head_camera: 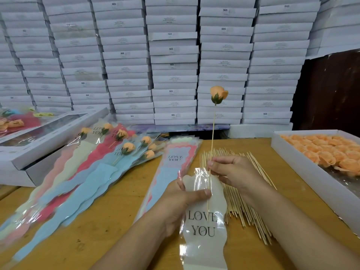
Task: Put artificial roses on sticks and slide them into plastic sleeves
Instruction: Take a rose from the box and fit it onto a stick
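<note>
Before stacked white boxes, the left hand pinched a sleeve open while the right hand gripped 1 rose's stick, feeding it in.

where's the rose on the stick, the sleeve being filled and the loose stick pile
rose (218,95): head view, on the orange bloom
sleeve (204,228): head view, on its printed panel
stick pile (245,211): head view, on the bundle's middle

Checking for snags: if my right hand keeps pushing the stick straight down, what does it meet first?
Probably the sleeve: the right hand would meet its open top, near the left hand; the stick is already inside. Depth unclear.
</note>
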